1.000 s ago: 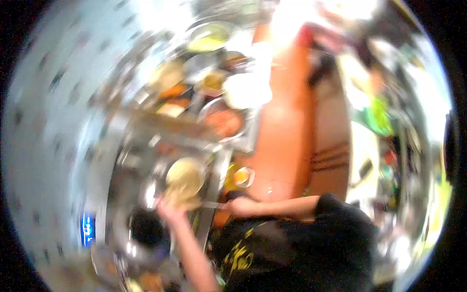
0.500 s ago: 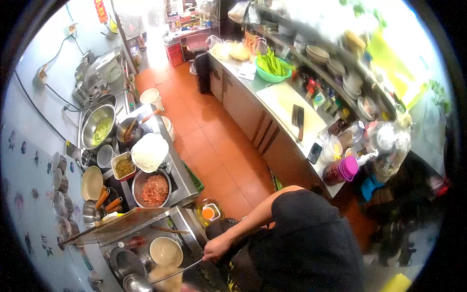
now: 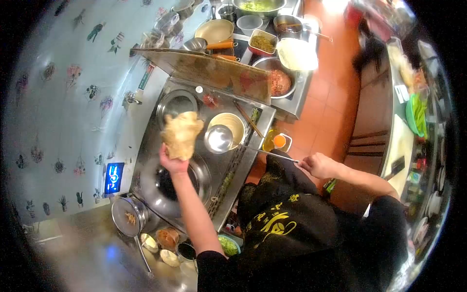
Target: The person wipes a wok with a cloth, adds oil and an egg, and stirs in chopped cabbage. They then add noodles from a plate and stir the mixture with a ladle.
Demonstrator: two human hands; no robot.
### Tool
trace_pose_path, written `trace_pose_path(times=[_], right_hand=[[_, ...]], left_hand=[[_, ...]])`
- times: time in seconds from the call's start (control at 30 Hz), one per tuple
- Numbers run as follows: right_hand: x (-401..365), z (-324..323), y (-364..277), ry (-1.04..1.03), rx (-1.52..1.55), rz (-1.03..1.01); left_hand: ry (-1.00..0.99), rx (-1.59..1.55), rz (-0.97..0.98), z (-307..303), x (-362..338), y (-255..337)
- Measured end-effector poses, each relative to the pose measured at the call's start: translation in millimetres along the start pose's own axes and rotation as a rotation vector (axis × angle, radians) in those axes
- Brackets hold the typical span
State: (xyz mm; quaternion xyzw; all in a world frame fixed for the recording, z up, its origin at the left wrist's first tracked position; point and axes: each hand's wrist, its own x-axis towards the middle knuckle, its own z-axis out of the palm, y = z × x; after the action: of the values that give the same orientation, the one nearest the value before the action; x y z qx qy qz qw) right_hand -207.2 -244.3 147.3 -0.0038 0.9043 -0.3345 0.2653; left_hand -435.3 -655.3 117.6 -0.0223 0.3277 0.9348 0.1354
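Note:
My left hand [image 3: 172, 160] holds a crumpled tan cloth [image 3: 182, 135] from below, raised over the stove beside a round metal pot [image 3: 177, 103]. My right hand [image 3: 315, 165] is closed round the end of a long-handled metal ladle [image 3: 219, 139]. The ladle's bowl hangs over the edge of a cream bowl [image 3: 228, 125] on the stove's steel top. Below my left wrist is a large wok [image 3: 200, 182] with a dark middle, partly hidden by my forearm.
An upright board [image 3: 214, 73] divides the stove from a counter with a bowl of minced meat [image 3: 279, 82]. A yellow oil jug [image 3: 279, 141] stands by the stove. Nearer are a strainer [image 3: 129, 216] and small food containers [image 3: 168, 238].
The view has swung toward the stove. The cloth and my left hand, earlier at the lower edge, now show in full. The ladle's bowl has moved to the cream bowl.

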Motion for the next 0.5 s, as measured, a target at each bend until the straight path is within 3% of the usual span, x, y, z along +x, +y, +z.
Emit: trace_pose_path(times=[0.03, 0.07, 0.13, 0.27, 0.37, 0.4, 0.47, 0.5], right_hand=[[-7, -7, 3, -0.003, -0.009, 0.004], [-5, 3, 20, 0.026, 0.028, -0.021], [-3, 0, 16, -0.003, 0.075, -0.066], [3, 3, 14, -0.098, 0.08, -0.026], [-1, -3, 5, -0.122, 0.079, -0.027], [-4, -4, 4, -0.122, 0.084, -0.045], [-3, 11, 20, -0.142, 0.031, -0.025], [1, 14, 29, -0.145, -0.004, -0.017]], left_hand=[[-0.059, 0.237, 0.066, 32, -13, -1], [-0.254, 0.831, -0.218, 22, -10, -10], [-0.443, 1.636, -0.423, 2, -14, -24], [-0.429, 2.478, 0.02, 17, -62, -115], [-0.139, 2.399, 0.106, 27, -71, -132], [-0.126, 2.374, 0.4, -1, -74, -149], [-0.027, 1.63, -0.158, -73, -91, -171], [0.046, 0.997, -0.287, -62, -94, -169]])
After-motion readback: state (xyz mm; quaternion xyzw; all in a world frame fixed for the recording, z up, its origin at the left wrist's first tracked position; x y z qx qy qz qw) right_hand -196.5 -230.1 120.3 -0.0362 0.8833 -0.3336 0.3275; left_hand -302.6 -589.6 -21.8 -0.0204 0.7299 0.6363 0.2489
